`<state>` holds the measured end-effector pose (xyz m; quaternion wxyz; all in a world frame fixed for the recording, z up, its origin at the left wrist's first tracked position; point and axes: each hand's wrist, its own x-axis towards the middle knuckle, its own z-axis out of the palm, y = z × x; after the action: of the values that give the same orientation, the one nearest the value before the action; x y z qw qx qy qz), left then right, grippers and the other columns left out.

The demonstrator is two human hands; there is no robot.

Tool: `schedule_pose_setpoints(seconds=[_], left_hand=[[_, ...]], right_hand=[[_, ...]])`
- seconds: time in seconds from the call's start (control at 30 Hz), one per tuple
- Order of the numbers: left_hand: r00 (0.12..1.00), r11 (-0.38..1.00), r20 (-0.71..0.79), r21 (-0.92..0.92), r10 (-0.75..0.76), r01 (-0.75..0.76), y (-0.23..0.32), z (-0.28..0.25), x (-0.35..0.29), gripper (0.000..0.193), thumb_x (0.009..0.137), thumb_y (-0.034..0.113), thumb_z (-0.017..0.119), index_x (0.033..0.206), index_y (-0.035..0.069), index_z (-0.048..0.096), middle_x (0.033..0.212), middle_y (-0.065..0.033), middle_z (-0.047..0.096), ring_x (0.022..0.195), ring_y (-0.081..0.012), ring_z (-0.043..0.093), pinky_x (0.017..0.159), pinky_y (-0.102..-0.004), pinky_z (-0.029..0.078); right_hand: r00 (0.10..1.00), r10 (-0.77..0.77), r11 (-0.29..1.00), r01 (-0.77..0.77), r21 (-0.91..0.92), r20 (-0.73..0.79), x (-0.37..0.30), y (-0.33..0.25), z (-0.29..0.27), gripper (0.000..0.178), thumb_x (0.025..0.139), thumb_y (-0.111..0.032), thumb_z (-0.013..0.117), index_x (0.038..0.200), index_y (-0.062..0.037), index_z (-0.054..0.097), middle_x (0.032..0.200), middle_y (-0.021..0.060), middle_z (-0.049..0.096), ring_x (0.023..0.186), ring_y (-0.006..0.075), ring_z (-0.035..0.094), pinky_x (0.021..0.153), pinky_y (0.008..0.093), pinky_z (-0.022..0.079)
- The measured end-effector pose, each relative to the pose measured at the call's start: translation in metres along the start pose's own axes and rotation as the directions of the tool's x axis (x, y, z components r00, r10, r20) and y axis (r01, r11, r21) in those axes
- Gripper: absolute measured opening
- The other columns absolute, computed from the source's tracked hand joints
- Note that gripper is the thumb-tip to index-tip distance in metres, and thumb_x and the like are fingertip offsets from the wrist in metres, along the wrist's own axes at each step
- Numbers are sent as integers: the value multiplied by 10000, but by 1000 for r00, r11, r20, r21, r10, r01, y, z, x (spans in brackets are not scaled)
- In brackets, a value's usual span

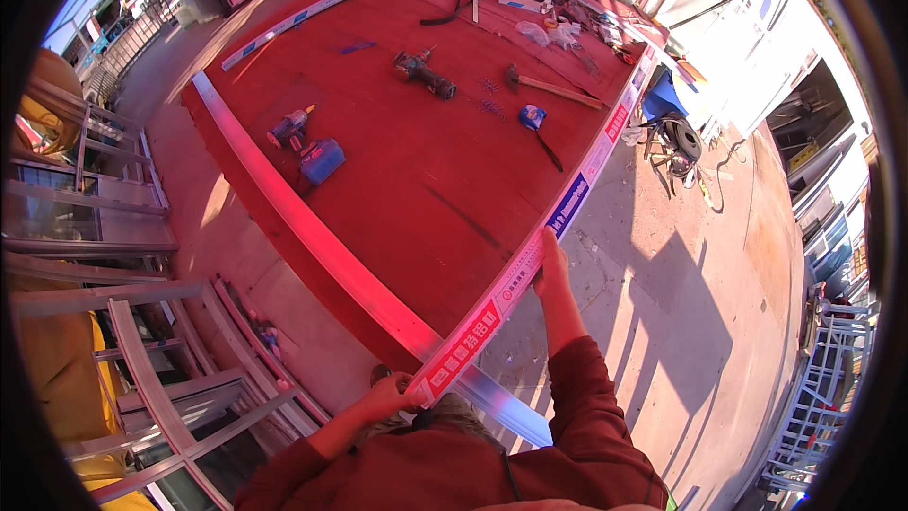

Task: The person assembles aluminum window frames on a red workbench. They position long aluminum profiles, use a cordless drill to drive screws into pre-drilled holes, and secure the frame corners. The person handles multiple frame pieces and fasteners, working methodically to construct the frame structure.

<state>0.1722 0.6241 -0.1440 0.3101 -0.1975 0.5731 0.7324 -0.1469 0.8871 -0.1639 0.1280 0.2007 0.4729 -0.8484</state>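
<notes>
Fingers of the left hand [390, 396] curl around the near end of a long aluminium profile [530, 251] wrapped in printed protective film. The right hand [551, 270] grips the same profile farther along, fingers wrapped over its outer edge. The profile lies along the right edge of the red workbench [416, 161]. A second bare aluminium bar [312, 227] runs along the left edge; both meet at the near corner. A cordless drill [426, 74] and a hammer [549, 87] lie toward the far edge.

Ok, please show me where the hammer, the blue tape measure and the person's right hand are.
hammer [558, 89], head view, middle of its wooden handle.
blue tape measure [532, 116], head view, its round case on the red table.
right hand [551, 268], head view, back of the hand on the long wrapped aluminium profile [567, 203].
</notes>
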Motion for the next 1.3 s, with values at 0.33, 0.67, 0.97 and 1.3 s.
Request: schedule_pose_setpoints(seconds=[0.33, 0.67, 0.97, 1.3], left_hand=[[942, 836, 337, 518, -7, -179, 53, -20, 66, 789, 805, 455, 808, 1309, -66, 495, 1056, -162, 699, 957, -263, 693, 841, -385, 561], [730, -379, 587, 802, 351, -462, 104, -191, 125, 914, 680, 478, 833, 1419, 101, 450, 1431, -179, 458, 1378, -353, 367, 1191, -520, 239], [633, -151, 650, 738, 420, -657, 67, -193, 123, 841, 519, 306, 911, 1260, 142, 549, 1232, -121, 530, 1197, -336, 488, 1064, -477, 382], [605, -214, 658, 736, 448, -642, 54, -190, 131, 849, 539, 311, 899, 1286, 144, 529, 1231, -90, 532, 1241, -297, 466, 1090, -464, 333]], right_hand=[[975, 17, 1000, -16, 6, -223, -169, 109, 11, 299, 1004, -340, 598, 1152, -82, 573, 916, 42, 662, 762, 163, 671, 682, 328, 584], [970, 1, 997, 18, 77, -243, -126, 143, 19, 295, 1023, -358, 548, 1116, -84, 603, 911, 52, 701, 752, 160, 692, 664, 326, 590], [949, 51, 999, -54, -3, -310, -125, 146, 26, 321, 993, -368, 614, 1089, -61, 598, 886, 35, 672, 721, 126, 663, 637, 290, 570], [824, -479, 450, -66, -890, -304, -111, 168, 22, 619, 716, -384, 838, 1128, 7, 592, 1027, 158, 674, 949, 290, 665, 880, 407, 514]])
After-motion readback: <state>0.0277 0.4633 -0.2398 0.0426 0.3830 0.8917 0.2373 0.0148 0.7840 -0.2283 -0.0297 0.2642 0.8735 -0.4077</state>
